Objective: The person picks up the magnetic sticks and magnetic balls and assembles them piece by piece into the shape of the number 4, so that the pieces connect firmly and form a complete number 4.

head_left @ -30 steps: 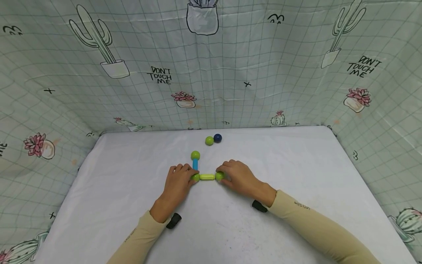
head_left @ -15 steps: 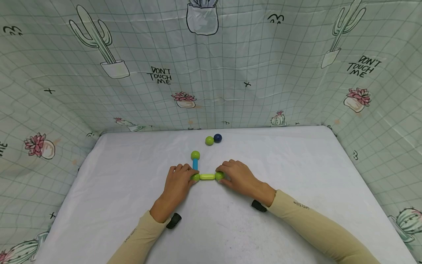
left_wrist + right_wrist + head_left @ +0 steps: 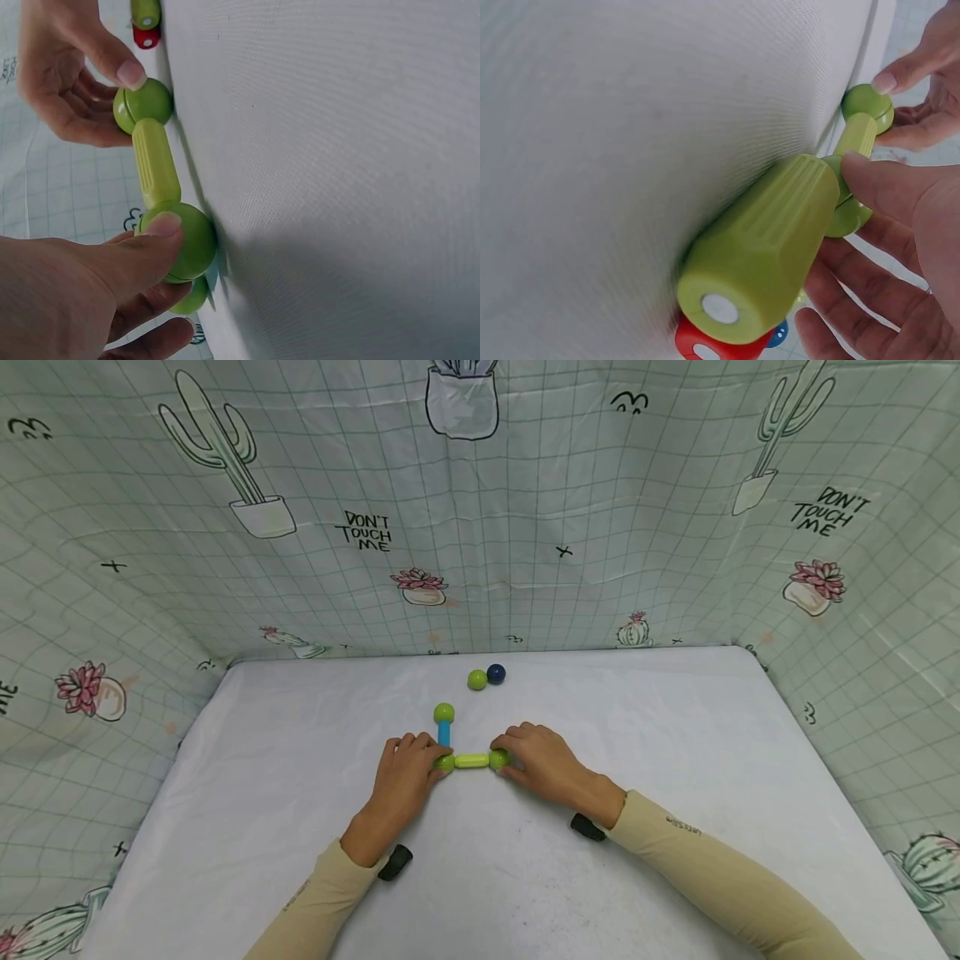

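Observation:
My left hand (image 3: pixel 405 772) pinches a green ball (image 3: pixel 196 244) between thumb and fingers. My right hand (image 3: pixel 543 764) grips a second green ball (image 3: pixel 849 216). A ridged yellow-green magnetic rod (image 3: pixel 472 761) spans the two balls, lying along the white tabletop. From the left-hand ball a blue rod (image 3: pixel 444 734) runs away from me to another green ball (image 3: pixel 444 713). In the right wrist view a thick yellow-green rod (image 3: pixel 761 240) with a pale round end lies by the right hand, a red piece (image 3: pixel 720 345) beside it; the right hand hides both in the head view.
Farther back on the table stand a loose green ball (image 3: pixel 477 680) and a navy ball (image 3: pixel 496 674) side by side. A grid-patterned cloth (image 3: pixel 510 510) with cactus drawings hangs behind the table and along both sides. Each wrist wears a black camera (image 3: pixel 396 862).
Both hands keep their grips almost still. The right hand and its ball have shifted very slightly to the left.

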Tool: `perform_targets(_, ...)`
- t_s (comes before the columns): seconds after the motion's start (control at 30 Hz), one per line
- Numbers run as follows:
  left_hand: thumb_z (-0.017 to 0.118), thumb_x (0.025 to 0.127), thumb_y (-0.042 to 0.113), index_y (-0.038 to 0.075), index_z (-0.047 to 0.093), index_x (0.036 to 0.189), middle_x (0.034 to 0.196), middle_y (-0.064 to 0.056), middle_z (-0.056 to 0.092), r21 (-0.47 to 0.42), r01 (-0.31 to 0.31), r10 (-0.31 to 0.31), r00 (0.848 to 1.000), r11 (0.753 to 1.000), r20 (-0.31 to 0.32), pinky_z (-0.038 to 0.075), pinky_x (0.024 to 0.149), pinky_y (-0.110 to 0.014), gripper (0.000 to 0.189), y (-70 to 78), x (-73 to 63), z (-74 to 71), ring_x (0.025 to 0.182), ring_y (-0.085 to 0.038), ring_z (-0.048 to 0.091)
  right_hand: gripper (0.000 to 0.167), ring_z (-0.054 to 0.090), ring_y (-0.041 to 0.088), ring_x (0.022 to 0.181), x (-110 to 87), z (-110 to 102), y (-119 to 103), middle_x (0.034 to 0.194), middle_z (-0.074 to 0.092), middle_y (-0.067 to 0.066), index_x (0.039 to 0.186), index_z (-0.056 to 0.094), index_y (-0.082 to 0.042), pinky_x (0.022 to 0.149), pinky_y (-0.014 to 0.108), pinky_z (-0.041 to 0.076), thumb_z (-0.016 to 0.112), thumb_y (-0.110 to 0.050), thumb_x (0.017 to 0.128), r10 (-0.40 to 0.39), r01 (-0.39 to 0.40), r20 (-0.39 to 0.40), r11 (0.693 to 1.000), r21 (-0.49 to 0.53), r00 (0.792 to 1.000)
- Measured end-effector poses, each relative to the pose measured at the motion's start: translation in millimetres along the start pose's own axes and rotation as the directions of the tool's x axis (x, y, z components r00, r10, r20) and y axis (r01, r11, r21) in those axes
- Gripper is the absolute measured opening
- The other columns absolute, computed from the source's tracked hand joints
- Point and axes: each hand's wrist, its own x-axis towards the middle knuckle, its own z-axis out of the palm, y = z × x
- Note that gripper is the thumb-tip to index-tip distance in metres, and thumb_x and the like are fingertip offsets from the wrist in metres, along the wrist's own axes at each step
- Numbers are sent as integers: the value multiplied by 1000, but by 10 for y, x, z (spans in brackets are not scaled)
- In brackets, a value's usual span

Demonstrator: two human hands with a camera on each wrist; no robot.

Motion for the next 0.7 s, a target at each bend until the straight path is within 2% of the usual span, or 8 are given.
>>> perform_targets(0.4, 87, 86, 15, 14, 80, 116, 106, -3, 70, 3, 3, -3, 1000, 1000, 5, 47, 97, -45, 30, 6, -9, 3, 105, -24, 62, 31, 69, 23, 99, -20, -16, -14, 110, 74, 4, 118, 76, -8, 87, 40, 58, 86, -17, 90, 7, -7, 4, 1000, 2, 1000)
perform_targets(0.7, 86, 87, 14, 13, 81, 116, 105, -3, 70, -11, 9, -9, 1000, 1000, 12, 47, 97, -45, 30, 11, 7, -16, 104, -25, 62, 30, 70, 29, 106, -133, -141, 111, 117, 74, 8, 122, 74, -6, 91, 46, 58, 82, -10, 93, 66, -67, 5, 997, 29, 998)
